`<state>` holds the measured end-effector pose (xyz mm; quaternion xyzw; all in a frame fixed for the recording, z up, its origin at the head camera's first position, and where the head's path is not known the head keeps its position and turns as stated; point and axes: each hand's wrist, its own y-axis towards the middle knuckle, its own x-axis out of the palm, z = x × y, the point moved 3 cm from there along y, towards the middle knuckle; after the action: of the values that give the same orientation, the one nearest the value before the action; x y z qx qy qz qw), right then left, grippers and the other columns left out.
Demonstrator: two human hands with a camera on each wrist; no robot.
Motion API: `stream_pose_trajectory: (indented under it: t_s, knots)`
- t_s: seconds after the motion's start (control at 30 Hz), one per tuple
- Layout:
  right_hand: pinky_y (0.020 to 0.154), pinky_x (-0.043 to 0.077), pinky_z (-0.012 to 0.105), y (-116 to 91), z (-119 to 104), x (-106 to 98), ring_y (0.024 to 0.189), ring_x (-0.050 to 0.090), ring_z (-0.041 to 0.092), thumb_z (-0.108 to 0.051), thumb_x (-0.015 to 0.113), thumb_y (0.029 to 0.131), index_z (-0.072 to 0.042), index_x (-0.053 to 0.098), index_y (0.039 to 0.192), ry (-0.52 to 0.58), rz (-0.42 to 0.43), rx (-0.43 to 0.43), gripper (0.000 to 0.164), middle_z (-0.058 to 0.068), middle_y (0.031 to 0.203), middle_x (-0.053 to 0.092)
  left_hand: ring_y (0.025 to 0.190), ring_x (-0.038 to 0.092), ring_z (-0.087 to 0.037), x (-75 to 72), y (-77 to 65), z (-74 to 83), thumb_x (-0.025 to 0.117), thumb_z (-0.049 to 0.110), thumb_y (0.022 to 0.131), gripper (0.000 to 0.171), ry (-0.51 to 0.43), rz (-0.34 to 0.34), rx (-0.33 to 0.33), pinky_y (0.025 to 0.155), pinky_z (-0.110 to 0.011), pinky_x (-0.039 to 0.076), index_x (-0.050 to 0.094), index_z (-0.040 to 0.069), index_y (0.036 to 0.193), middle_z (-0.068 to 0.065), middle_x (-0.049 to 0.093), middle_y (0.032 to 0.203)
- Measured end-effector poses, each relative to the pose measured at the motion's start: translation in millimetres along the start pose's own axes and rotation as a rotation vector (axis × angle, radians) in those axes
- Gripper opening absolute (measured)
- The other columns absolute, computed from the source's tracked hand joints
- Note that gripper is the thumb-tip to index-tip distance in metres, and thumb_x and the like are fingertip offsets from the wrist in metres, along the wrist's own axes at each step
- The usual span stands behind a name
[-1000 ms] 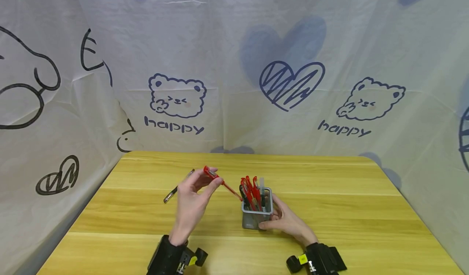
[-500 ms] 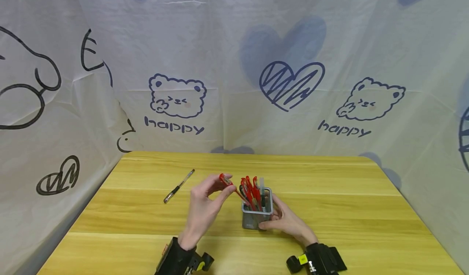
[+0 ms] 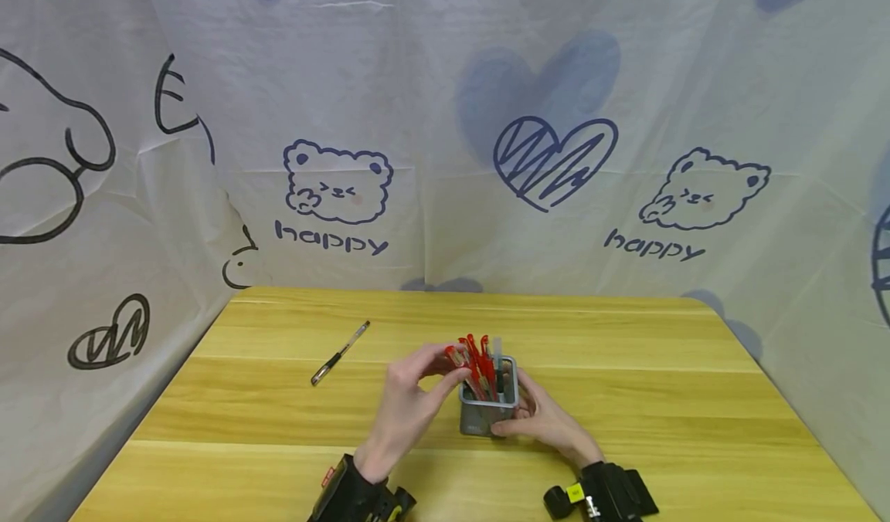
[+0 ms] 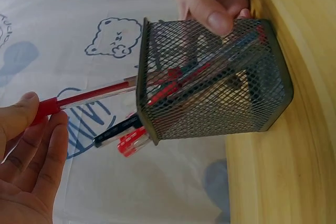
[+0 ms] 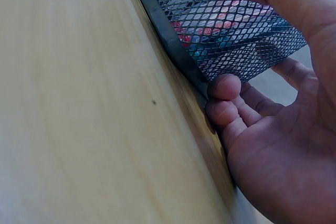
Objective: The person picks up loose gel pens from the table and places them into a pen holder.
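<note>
My left hand (image 3: 409,402) pinches a red gel pen (image 4: 97,93) by its capped end, between thumb and fingers. The pen slants down, and its lower part is inside a dark wire-mesh pen holder (image 3: 480,422). Through the mesh in the left wrist view its tip end shows past the rim. Around the holder's right side, my right hand (image 3: 556,427) grips with thumb in front and fingers behind and near the base (image 5: 226,100). Several red pens (image 3: 484,344) and a black pen (image 4: 118,131) stand in the holder, leaning different ways.
A pen with a black grip and clear barrel (image 3: 339,354) lies on the wooden table (image 3: 660,375), left of the holder. Behind the table hangs a pale cloth (image 3: 445,120) printed with hearts and bears.
My left hand has moved right with the red pen, from beside the holder until the pen's lower part is inside it. The right hand and holder stay in place.
</note>
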<state>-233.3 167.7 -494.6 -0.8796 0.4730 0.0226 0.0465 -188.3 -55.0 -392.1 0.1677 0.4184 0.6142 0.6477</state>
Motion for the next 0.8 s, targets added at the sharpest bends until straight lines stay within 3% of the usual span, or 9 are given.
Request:
stream_pose_trajectory:
  t_s: [0.37, 0.57, 0.7, 0.8]
  knots:
    - [0.096, 0.056, 0.029, -0.7, 0.0, 0.4, 0.126, 0.062, 0.025, -0.006, 0.077, 0.085, -0.020, 0.012, 0.163, -0.004, -0.005, -0.008, 0.102, 0.027, 0.152, 0.046, 0.087, 0.073, -0.020, 8.5, -1.1, 1.6, 0.076, 0.003, 0.084, 0.032, 0.005, -0.071, -0.048, 0.080, -0.022, 0.060, 0.067, -0.003, 0.114, -0.015, 0.075, 0.100]
    - [0.095, 0.056, 0.030, -1.8, 0.7, 0.8, 0.123, 0.063, 0.022, -0.007, 0.076, 0.086, -0.020, 0.011, 0.163, -0.004, -0.009, -0.003, 0.102, 0.028, 0.150, 0.048, 0.085, 0.073, -0.017, 8.2, -0.3, 3.3, 0.078, 0.008, 0.084, 0.030, 0.054, -0.118, -0.148, 0.078, -0.022, 0.060, 0.071, 0.000, 0.112, -0.010, 0.077, 0.098]
    - [0.094, 0.056, 0.029, -1.6, 0.5, 0.7, 0.120, 0.064, 0.023, -0.007, 0.077, 0.085, -0.020, 0.012, 0.163, -0.007, 0.000, 0.002, 0.102, 0.027, 0.149, 0.050, 0.077, 0.068, -0.019, -2.1, 2.5, -4.3, 0.079, 0.015, 0.085, 0.027, 0.130, -0.068, -0.223, 0.070, -0.023, 0.059, 0.074, 0.002, 0.107, -0.010, 0.076, 0.094]
    - [0.082, 0.055, 0.023, -1.4, 0.1, 0.3, 0.097, 0.065, 0.012, -0.007, 0.078, 0.084, -0.020, 0.013, 0.163, -0.031, 0.013, 0.008, 0.103, 0.023, 0.141, 0.058, 0.077, 0.066, -0.021, -20.1, 2.7, -23.6, 0.075, 0.021, 0.090, 0.023, 0.213, -0.003, -0.292, 0.070, -0.029, 0.058, 0.074, 0.003, 0.104, -0.012, 0.075, 0.095]
